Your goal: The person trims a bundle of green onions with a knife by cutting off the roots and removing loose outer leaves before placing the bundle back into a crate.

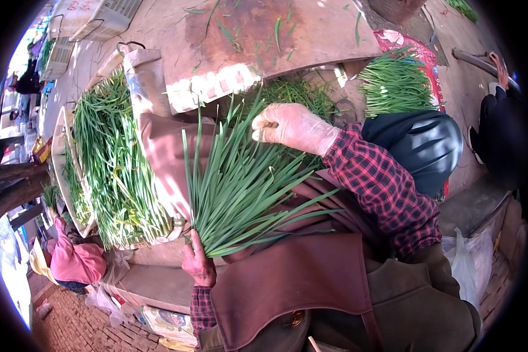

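A fanned bunch of long flat green leaves, apparently garlic chives (242, 185), spreads over my lap. My bare left hand (199, 262) grips it at its gathered lower end. Above the leaf tips is my right hand (292, 127), in a thin pale glove, its fingers curled in against the thumb. I see nothing held in it. Beneath the bunch lies a brown apron (290, 273). Left of my lap, a crate (64, 176) is packed with more chives (119, 167).
A board (308, 35) strewn with leaf scraps lies ahead, with loose greens (295, 94) under its near edge. Trimmed chives (396, 83) rest on a red printed sack (427, 61) at right. White plastic crates (105, 20) stand far left. People sit at left (77, 259) and right (504, 127).
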`<state>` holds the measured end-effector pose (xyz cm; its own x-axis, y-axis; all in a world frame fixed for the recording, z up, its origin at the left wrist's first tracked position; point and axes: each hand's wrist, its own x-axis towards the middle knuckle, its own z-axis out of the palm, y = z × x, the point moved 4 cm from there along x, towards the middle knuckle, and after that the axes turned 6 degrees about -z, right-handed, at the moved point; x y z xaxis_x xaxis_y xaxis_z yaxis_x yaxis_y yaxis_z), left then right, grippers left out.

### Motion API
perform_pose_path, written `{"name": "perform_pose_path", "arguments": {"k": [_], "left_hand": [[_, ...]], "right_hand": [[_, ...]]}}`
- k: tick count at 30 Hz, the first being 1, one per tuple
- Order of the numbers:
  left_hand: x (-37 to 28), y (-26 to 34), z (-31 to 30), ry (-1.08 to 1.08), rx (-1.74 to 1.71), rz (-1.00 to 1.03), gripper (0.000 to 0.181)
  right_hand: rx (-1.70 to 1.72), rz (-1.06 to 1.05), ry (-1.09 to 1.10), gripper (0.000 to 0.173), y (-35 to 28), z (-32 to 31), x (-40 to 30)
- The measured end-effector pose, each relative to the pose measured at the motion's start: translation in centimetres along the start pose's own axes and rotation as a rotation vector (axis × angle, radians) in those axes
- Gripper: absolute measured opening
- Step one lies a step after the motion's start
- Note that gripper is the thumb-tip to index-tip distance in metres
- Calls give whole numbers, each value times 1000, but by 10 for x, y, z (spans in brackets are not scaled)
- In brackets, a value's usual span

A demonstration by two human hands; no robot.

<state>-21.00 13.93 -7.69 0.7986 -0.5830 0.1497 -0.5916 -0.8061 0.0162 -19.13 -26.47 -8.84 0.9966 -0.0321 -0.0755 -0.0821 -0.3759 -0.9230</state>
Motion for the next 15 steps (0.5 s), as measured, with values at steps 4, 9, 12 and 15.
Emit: {"name": "perform_pose_path", "arguments": {"k": [4,9,12,15], "left_hand": [[-4,-1,1,-16,1,-22,61],[-18,-5,9,-36,-74,-127,59],[-28,-9,17,22,-139,-144,60],[-27,-10,18,51,-189,-129,63]], "right_hand": [[-219,-119,-156,35,-7,34,12],[530,7,175,13,-10,56,19],[609,164,415,12,11,22,17],[172,-6,385,18,21,-9,19]]}}
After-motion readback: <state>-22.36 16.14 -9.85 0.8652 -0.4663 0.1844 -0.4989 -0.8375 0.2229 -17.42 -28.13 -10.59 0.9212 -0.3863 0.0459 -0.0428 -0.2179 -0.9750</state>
